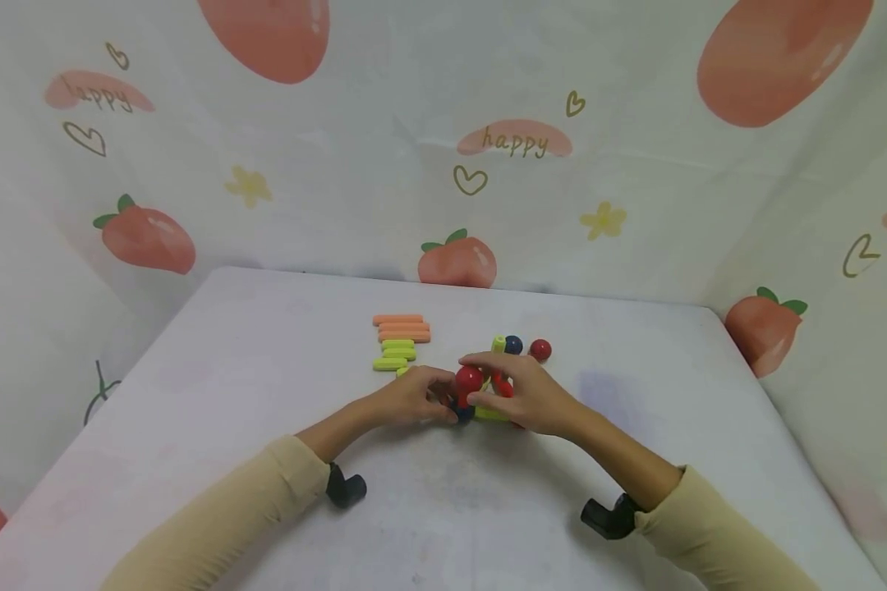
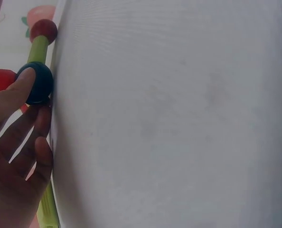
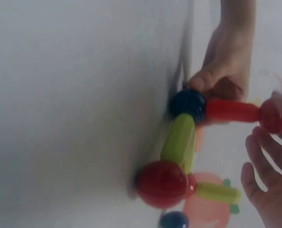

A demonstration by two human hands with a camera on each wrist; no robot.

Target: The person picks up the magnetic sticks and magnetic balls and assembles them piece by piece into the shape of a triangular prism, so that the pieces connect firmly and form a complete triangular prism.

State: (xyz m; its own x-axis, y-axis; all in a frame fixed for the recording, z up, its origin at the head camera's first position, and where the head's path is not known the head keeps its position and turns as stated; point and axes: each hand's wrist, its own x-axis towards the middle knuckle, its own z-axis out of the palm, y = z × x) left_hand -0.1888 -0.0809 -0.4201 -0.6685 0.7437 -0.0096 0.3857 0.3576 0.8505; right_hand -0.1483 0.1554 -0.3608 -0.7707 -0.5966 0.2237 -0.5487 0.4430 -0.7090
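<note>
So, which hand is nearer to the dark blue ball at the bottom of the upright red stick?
Left. The left hand pinches the dark blue ball; the right hand is higher, holding the red ball atop the red stick.

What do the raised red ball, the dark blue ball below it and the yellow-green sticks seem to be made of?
Red ball: glossy, with a bright highlight; probably hard plastic, perhaps lacquered wood. Dark blue ball: smooth, with faint sheen; probably the same, possibly metal. Yellow-green sticks: likely molded plastic, satin, with lengthwise ridges.
</note>
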